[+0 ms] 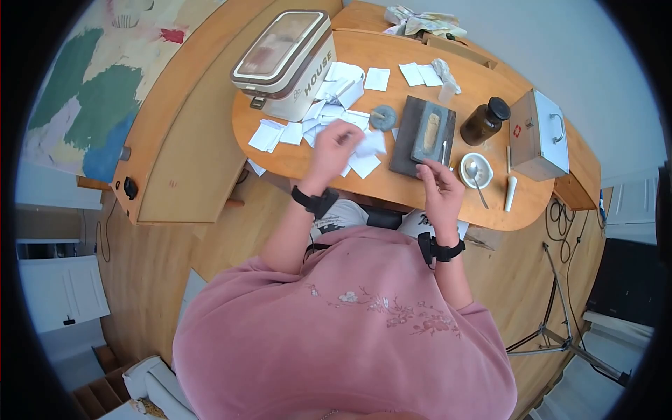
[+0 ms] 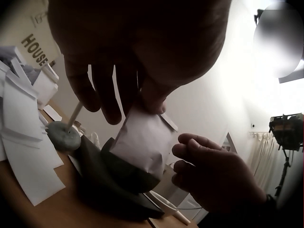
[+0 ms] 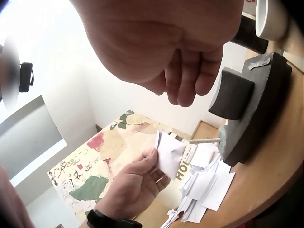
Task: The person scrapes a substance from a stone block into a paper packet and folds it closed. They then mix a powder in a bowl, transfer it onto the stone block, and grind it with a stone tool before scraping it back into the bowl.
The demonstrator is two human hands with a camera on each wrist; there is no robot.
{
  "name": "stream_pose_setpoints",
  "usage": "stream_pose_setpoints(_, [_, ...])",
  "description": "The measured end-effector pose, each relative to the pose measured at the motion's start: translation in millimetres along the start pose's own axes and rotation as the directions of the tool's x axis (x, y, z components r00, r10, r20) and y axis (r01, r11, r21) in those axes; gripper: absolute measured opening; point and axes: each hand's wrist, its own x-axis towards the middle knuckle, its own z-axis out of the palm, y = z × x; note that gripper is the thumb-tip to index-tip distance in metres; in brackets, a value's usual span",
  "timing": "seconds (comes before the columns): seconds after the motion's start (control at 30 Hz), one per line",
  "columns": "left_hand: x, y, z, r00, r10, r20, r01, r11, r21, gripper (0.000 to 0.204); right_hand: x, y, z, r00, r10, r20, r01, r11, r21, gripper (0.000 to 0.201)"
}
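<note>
A folded white paper packet (image 1: 372, 144) is pinched between the thumb and fingers of my left hand (image 1: 334, 150), raised over the table's near side. In the right wrist view the same packet (image 3: 170, 154) looks flat and slightly puffed. My right hand (image 1: 442, 194) hovers by the near corner of a grey stone trough (image 1: 424, 148), its fingers loosely bent and nothing in them. Tan material (image 1: 433, 131) lies in the trough's hollow. Under the trough is a dark slab (image 1: 404, 150). Many similar white papers (image 1: 266, 135) lie scattered and heaped around my left hand.
Left of the slab stands a round grey disc (image 1: 383, 117) with a stick. To the right are a brown jar (image 1: 483, 122), a white bowl (image 1: 467, 180) holding a spoon (image 1: 478, 183), a white-handled tool (image 1: 510, 194) and a metal case (image 1: 539, 136). A "HOUSE" box (image 1: 297, 77) stands back left.
</note>
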Motion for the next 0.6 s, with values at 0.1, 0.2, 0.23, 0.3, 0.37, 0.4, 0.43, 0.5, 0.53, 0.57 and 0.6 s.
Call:
stream_pose_setpoints(0.1, [16.4,-19.0,-20.1,0.956,-0.191,-0.221,0.181,0.981,-0.065,0.011,2.7,1.9,-9.9,1.000,0.008,-0.012,-0.008,1.000,-0.005,0.022])
stream_pose_setpoints(0.2, [31.9,-42.7,-30.9,0.897,-0.313,-0.313,0.301,0.950,-0.089,0.011,1.8,5.2,-10.7,1.000,0.029,-0.010,-0.028,0.999,0.047,0.022])
stream_pose_setpoints(0.23, [33.6,-54.1,-32.2,0.889,-0.316,-0.331,0.311,0.948,-0.069,0.014,0.0,6.4,-8.3,1.000,0.023,0.004,-0.024,0.999,0.040,0.021])
stream_pose_setpoints(0.3, [35.1,-50.4,-31.5,0.923,-0.100,-0.371,0.209,0.941,0.266,0.018,-2.4,4.5,-5.6,1.000,0.018,0.005,-0.018,0.999,0.035,0.020])
stream_pose_setpoints(0.37, [35.8,-42.6,-26.0,0.935,0.122,-0.332,0.096,0.815,0.571,0.023,-4.2,1.9,-6.0,0.999,-0.023,0.039,0.023,1.000,-0.002,0.020])
stream_pose_setpoints(0.4, [35.9,-33.7,-23.4,0.923,0.238,-0.302,0.035,0.731,0.682,0.023,-4.1,2.5,-8.0,0.999,-0.028,0.044,0.029,0.999,-0.014,0.020])
stream_pose_setpoints(0.43, [37.6,-25.3,-20.6,0.902,0.345,-0.258,-0.018,0.627,0.778,0.024,-4.1,3.9,-9.3,0.999,-0.025,0.036,0.025,1.000,-0.013,0.020])
stream_pose_setpoints(0.5, [46.8,-16.7,-13.1,0.902,0.371,-0.221,-0.079,0.645,0.760,0.024,-3.8,7.3,-11.2,1.000,-0.004,0.010,0.004,1.000,0.022,0.020])
stream_pose_setpoints(0.53, [53.6,-12.4,-9.7,0.897,0.399,-0.192,-0.135,0.659,0.740,0.024,-4.0,8.4,-12.1,1.000,-0.001,0.006,0.001,1.000,0.025,0.020])
stream_pose_setpoints(0.57, [63.6,-9.3,-6.8,0.897,0.399,-0.187,-0.138,0.657,0.741,0.024,-3.6,9.5,-13.2,1.000,0.004,-0.001,-0.004,1.000,0.025,0.020])
stream_pose_setpoints(0.6, [78.3,-6.6,-3.1,0.921,0.369,-0.126,-0.198,0.720,0.665,0.024,-2.3,9.8,-14.4,1.000,0.008,-0.009,-0.007,1.000,0.025,0.020])
